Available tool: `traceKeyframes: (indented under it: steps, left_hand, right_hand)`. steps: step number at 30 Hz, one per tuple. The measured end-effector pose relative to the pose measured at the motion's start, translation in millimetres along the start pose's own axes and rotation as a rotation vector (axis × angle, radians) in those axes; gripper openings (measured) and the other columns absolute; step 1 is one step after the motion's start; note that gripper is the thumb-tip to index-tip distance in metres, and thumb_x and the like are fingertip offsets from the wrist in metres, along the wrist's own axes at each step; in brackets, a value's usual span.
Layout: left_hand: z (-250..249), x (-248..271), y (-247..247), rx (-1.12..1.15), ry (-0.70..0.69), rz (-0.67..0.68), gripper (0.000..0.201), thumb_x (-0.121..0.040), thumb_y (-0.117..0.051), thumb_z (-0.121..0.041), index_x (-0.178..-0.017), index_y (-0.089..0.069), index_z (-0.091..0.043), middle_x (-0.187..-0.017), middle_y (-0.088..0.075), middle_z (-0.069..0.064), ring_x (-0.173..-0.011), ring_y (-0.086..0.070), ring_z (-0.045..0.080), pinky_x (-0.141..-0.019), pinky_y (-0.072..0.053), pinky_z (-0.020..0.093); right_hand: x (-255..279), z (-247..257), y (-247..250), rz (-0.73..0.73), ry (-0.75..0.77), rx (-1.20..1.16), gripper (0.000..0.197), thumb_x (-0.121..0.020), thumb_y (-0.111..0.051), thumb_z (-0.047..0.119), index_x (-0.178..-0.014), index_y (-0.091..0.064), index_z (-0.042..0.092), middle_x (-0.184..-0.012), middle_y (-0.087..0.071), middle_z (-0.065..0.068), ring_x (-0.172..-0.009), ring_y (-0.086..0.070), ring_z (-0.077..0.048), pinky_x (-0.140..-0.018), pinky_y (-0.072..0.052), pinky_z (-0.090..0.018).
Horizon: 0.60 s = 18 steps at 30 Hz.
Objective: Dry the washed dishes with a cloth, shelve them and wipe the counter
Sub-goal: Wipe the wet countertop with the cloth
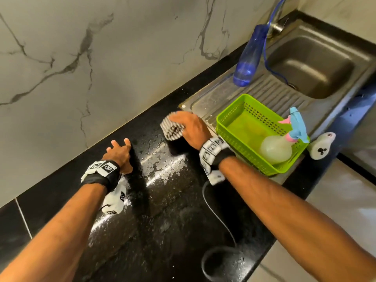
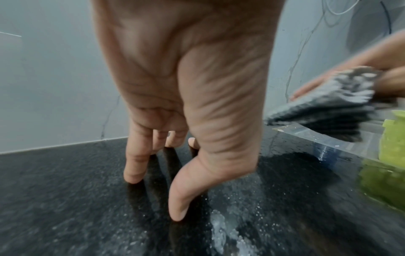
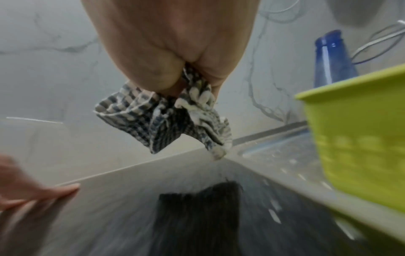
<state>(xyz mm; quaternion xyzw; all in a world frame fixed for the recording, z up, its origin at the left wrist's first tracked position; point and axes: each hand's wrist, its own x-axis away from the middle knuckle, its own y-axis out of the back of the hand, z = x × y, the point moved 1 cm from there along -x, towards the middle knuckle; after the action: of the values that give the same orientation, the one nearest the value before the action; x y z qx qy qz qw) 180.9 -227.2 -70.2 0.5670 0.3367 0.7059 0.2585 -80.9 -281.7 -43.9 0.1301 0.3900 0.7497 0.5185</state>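
My right hand (image 1: 188,128) grips a bunched black-and-white checked cloth (image 1: 173,130) over the black counter (image 1: 162,210), beside the sink's drainboard. In the right wrist view the cloth (image 3: 171,121) hangs from the curled fingers (image 3: 166,76), a little above the counter. My left hand (image 1: 120,150) is further left with straight fingers, and its fingertips (image 2: 133,173) touch the counter (image 2: 65,199) near the wall. It holds nothing. The left wrist view shows the cloth (image 2: 328,107) off to the right. Wet streaks (image 1: 162,169) lie between the hands.
A green basket (image 1: 240,127) holding a spray bottle (image 1: 278,148) stands on the steel drainboard (image 1: 274,92) right of my right hand. A blue bottle (image 1: 249,58) stands behind it, next to the sink bowl (image 1: 311,66). A white object (image 1: 321,145) sits at the counter's front edge. A cable (image 1: 219,220) trails across the counter.
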Motion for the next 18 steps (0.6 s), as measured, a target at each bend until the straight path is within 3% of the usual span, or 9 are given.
traceKeyframes:
  steps: [2,4,7,8,10,14,18]
  left_hand:
    - [1,-1,-2,0.006,-0.006,-0.005,0.112,-0.083,-0.074,-0.020,-0.161,0.005,-0.020,-0.164,-0.003,0.029,-0.145,-0.029,0.050,-0.111,-0.043,0.057]
    - [2,-3,-4,0.015,-0.007,-0.001,0.113,-0.083,-0.075,-0.020,-0.161,0.006,-0.019,-0.165,0.003,0.029,-0.148,-0.024,0.051,-0.114,-0.040,0.057]
    - [1,-6,-6,0.027,-0.018,0.005,0.113,-0.083,-0.075,-0.018,-0.161,0.007,-0.019,-0.165,0.007,0.030,-0.148,-0.022,0.052,-0.114,-0.039,0.058]
    - [2,-7,-7,0.029,-0.022,0.005,0.113,-0.083,-0.075,-0.017,-0.161,0.007,-0.018,-0.164,0.007,0.031,-0.148,-0.022,0.053,-0.114,-0.039,0.058]
    - [4,-8,-6,0.027,-0.021,0.013,0.113,-0.084,-0.074,-0.017,-0.161,0.007,-0.018,-0.165,0.007,0.031,-0.148,-0.022,0.053,-0.115,-0.038,0.058]
    - [2,-9,-2,0.021,-0.015,0.019,0.110,-0.085,-0.072,-0.014,-0.161,0.008,-0.018,-0.165,0.004,0.031,-0.146,-0.027,0.052,-0.113,-0.041,0.058]
    - [-1,-10,0,0.016,-0.002,-0.007,0.110,-0.082,-0.075,-0.016,-0.161,0.002,-0.017,-0.162,-0.003,0.034,-0.137,-0.040,0.052,-0.107,-0.047,0.058]
  right_hand:
    - [-46,3,-4,0.018,0.030,0.068,0.057,-0.080,-0.057,-0.022,-0.130,-0.067,0.004,-0.136,-0.065,-0.019,-0.132,-0.057,-0.035,-0.113,-0.045,-0.043]
    - [-81,-6,-10,0.151,0.036,0.206,0.066,-0.083,-0.059,-0.020,-0.140,-0.062,0.014,-0.148,-0.057,-0.012,-0.140,-0.050,-0.030,-0.118,-0.040,-0.040]
    - [-105,-35,-18,0.394,0.008,0.432,0.052,-0.095,-0.053,-0.004,-0.141,-0.061,0.018,-0.152,-0.052,-0.014,-0.140,-0.047,-0.034,-0.119,-0.035,-0.040]
    - [-108,-45,-17,0.415,0.027,0.451,0.048,-0.096,-0.049,0.003,-0.137,-0.065,0.022,-0.151,-0.052,-0.013,-0.139,-0.049,-0.035,-0.118,-0.037,-0.042]
    - [-113,-63,-12,0.378,0.051,0.467,0.049,-0.095,-0.045,0.009,-0.134,-0.067,0.028,-0.152,-0.053,-0.010,-0.138,-0.051,-0.034,-0.117,-0.040,-0.040]
    - [-110,-72,3,0.323,-0.117,0.373,0.064,-0.093,-0.048,-0.013,-0.143,-0.060,0.026,-0.153,-0.052,-0.015,-0.136,-0.054,-0.036,-0.115,-0.043,-0.038]
    - [-84,-72,2,0.352,-0.221,0.334,0.050,-0.094,-0.063,0.001,-0.136,-0.065,0.029,-0.144,-0.058,-0.015,-0.126,-0.061,-0.036,-0.109,-0.050,-0.043]
